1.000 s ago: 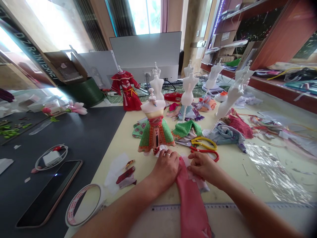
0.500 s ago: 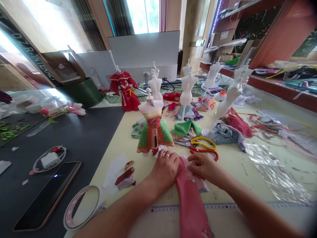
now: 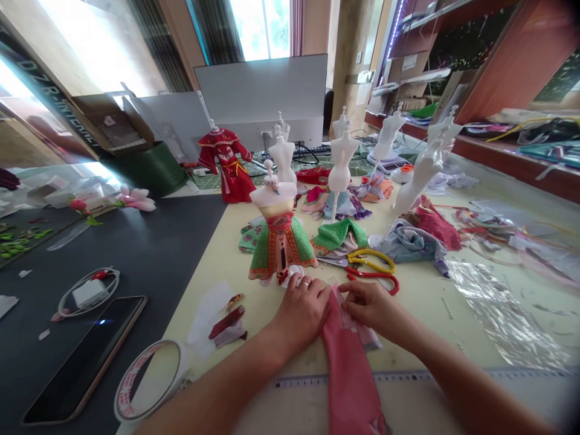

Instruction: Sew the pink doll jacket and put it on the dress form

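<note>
Cloth strip (image 3: 351, 374): across ruler (image 3: 408, 378), far end between left hand (image 3: 302, 309) and right hand (image 3: 372, 309). Skirted dress form (image 3: 281, 235): beyond left hand. Scissors (image 3: 348, 262): right of form, beyond right hand. Tape roll (image 3: 128, 379): left of strip; phone (image 3: 86, 362) farther left. Monitor (image 3: 263, 90): behind form.

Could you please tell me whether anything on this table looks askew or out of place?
The rightmost white dress form leans noticeably to the right, unlike the upright white one near the middle, though lens distortion may exaggerate it. I see no obvious spill.
</note>
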The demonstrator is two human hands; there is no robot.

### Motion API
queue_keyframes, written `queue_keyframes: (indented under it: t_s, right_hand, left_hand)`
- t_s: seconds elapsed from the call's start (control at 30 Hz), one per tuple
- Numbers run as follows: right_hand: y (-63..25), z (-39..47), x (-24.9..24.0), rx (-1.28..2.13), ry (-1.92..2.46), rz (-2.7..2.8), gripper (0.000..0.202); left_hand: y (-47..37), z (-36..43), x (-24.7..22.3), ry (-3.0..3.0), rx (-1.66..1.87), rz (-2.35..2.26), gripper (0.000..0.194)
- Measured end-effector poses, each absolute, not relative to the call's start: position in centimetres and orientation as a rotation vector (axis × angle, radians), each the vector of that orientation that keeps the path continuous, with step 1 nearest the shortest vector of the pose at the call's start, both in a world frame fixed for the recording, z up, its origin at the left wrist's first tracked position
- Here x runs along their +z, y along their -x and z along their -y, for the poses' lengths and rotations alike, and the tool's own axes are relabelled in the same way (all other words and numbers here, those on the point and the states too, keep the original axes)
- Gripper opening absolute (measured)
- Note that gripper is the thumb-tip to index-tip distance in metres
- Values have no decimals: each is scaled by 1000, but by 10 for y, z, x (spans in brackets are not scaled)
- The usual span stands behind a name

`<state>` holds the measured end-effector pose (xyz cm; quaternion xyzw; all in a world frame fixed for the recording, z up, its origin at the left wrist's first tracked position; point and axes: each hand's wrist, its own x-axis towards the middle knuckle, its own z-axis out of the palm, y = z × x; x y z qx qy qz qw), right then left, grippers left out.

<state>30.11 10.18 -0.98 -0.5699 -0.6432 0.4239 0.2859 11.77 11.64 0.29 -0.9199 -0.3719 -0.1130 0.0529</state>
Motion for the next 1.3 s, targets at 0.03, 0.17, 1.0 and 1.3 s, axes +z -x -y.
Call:
queue_keyframes:
  t_s: [0.03,0.17,1.0,1.3]
  right_hand:
    - [-301,-102,-10,1097,1527,1745,27]
    - [-299,-101,-8,1023,1548,1825,32]
    - [-286,-93,8,503,1706,2289,49]
    - [-281,-93,10,412,1781,2367,46]
  left_hand:
    - [-118,-117,3,2798,-340,1132,20]
    - [-118,-117,2,2804,-336,1131,20]
    - [-117,-118,-1,2801,-377,1113,20]
    - [-117,-119,-2,2793,-403,1102,21]
